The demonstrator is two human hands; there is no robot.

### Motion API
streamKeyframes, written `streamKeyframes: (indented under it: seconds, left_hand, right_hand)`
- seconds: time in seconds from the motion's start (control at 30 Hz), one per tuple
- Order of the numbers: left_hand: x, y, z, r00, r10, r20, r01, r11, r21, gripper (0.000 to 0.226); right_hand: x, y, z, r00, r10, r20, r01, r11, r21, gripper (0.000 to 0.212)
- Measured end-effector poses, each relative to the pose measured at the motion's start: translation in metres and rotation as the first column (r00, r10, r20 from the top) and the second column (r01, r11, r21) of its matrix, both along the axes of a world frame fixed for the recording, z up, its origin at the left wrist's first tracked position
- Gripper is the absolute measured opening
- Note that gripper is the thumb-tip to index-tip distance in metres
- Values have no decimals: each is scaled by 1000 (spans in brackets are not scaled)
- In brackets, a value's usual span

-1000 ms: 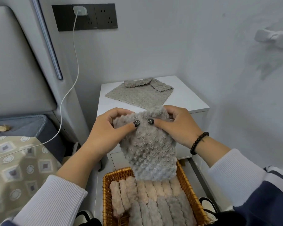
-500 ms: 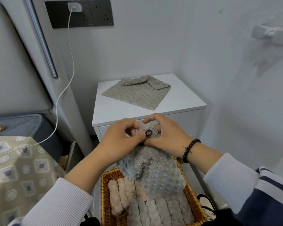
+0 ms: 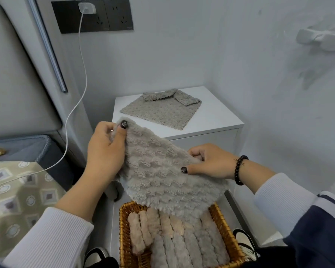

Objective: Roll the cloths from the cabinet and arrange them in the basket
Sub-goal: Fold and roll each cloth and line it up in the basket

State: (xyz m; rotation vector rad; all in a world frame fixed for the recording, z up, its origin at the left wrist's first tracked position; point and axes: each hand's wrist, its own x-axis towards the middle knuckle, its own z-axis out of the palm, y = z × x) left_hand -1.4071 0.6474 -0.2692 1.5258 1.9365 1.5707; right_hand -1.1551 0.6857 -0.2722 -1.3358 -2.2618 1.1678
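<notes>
A fluffy grey cloth (image 3: 162, 175) hangs spread out between both hands above the wicker basket (image 3: 124, 236). My left hand (image 3: 104, 149) pinches its upper left corner with thumb and fingers. My right hand (image 3: 209, 163) pinches its right edge, lower than the left. Several rolled cloths (image 3: 174, 238), pinkish and grey, lie side by side in the basket, partly hidden by the hanging cloth. Another grey cloth (image 3: 159, 111) lies flat on the white cabinet (image 3: 217, 117), its far corners folded over.
A white charger cable (image 3: 79, 89) runs from the wall socket (image 3: 91, 14) down to the left over a patterned bed cover (image 3: 17, 190). A padded headboard (image 3: 14, 74) stands at left. Shoes (image 3: 244, 238) sit on the floor by the basket. A white wall is close on the right.
The hands, which were together at the cloth's top, have moved apart. The left went up and left, the right down and right, and the cloth is now spread open.
</notes>
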Motion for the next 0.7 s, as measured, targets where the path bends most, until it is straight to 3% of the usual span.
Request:
streamKeyframes:
  seconds: [0.07, 0.17, 0.27, 0.37, 0.5, 0.57, 0.63, 0.7]
  left_hand:
    - [-9, 2, -1, 997, 52, 55, -53, 999, 11, 23]
    - [-24, 4, -2, 980, 123, 154, -126, 992, 8, 20]
    - [-34, 4, -3, 959, 155, 235, -153, 988, -27, 25]
    - [-41, 4, -6, 962, 168, 218, -160, 986, -55, 32]
    - [-40, -1, -9, 943, 2, 333, 29, 996, -89, 24]
    - [-37, -4, -10, 909, -75, 410, 144, 980, -138, 21]
    - [-34, -4, -11, 886, -99, 452, 197, 964, -176, 21]
    - [-30, -3, -10, 875, -87, 476, 194, 964, -180, 25]
  right_hand:
    - [7, 4, -3, 1000, -9, -5, 8, 999, -54, 11]
    - [16, 9, -6, 998, -54, -12, 53, 996, -66, 13]
    - [23, 12, -8, 986, -129, -109, 112, 982, -151, 7]
    - [30, 16, -7, 949, -255, -183, 230, 962, -149, 10]
    - [34, 21, -6, 852, -421, -310, 395, 907, -146, 7]
    - [34, 23, -7, 810, -479, -338, 471, 875, -109, 20]
    - [32, 23, -7, 797, -502, -337, 522, 852, -36, 33]
    - [29, 24, -6, 798, -495, -342, 551, 830, 83, 30]
